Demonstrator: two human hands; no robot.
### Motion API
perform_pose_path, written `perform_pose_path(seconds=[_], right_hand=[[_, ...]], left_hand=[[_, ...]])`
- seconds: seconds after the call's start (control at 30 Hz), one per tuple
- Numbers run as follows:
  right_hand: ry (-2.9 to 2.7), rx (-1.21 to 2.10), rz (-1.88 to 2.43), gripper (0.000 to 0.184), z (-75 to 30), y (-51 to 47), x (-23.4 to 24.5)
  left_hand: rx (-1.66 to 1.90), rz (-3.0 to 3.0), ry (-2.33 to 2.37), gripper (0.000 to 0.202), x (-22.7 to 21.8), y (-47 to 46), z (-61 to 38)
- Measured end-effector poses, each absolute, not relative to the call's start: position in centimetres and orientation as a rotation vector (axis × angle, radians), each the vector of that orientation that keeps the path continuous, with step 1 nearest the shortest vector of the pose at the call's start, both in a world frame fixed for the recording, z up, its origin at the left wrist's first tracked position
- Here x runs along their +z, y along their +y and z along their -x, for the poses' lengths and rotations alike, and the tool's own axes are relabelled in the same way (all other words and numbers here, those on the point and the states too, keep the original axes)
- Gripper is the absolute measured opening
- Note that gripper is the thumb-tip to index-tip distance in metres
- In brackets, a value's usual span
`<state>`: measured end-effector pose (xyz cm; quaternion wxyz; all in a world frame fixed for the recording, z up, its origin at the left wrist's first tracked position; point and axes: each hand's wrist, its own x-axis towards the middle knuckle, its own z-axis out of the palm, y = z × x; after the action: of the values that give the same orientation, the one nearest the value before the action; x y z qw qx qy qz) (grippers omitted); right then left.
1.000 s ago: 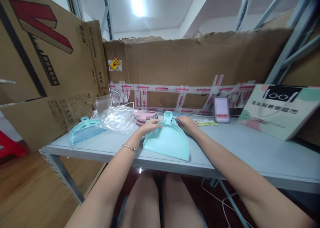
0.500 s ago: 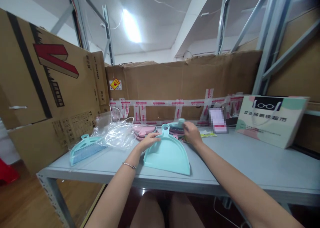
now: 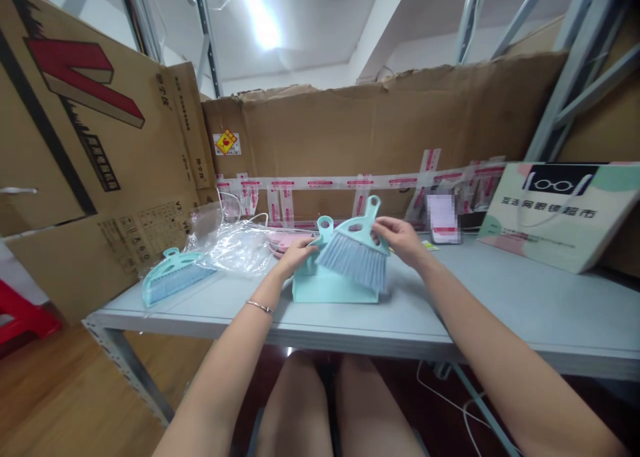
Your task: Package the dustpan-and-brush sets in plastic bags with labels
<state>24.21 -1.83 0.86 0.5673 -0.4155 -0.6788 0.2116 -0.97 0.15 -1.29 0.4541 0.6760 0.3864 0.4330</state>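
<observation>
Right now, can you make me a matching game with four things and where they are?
Things
1 turquoise plastic brush with pale blue bristles
2 straight-edged turquoise plastic dustpan
3 crumpled clear plastic wrapping
4 boxy white, green and pink bag

Places
A right side of the grey table
B held in the right hand
C left of the pink plastic pieces
D held in the left hand

Pairs: 1-B, 2-D, 3-C, 4-A
</observation>
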Motion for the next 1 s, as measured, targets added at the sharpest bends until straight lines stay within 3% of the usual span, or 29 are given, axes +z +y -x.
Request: perform_pose_path(seconds=[0.13,0.47,0.63,0.8,1.0], right_hand=[[-1.795,0.551,1.003,0.033,-20.5,-2.7,0.1],[-1.734,0.104,1.164,0.015,-17.0,-2.8,-1.4],[-1.695,0.115,1.326,0.039,-17.8,-1.6,-1.9],[-1.928,0.386,1.351,0.030,-18.5,-0.8,-1.8],[-2.033,0.425,1.374,0.030,-18.3,-0.8,-1.8]], left_hand=[[1.101,-1.677,0.973,0.033,-1.3,0.2,0.7],[1.026,-1.873,0.937,0.042,-0.7,-0.8,-0.2],[1.004,-1.914,0.968,0.042,-0.8,-0.9,-0.4],[0.990,-1.977,1.020,0.041,-1.0,-0.7,-0.3],[0.976,-2.073,1.049,0.036,-1.1,-0.3,-0.4]])
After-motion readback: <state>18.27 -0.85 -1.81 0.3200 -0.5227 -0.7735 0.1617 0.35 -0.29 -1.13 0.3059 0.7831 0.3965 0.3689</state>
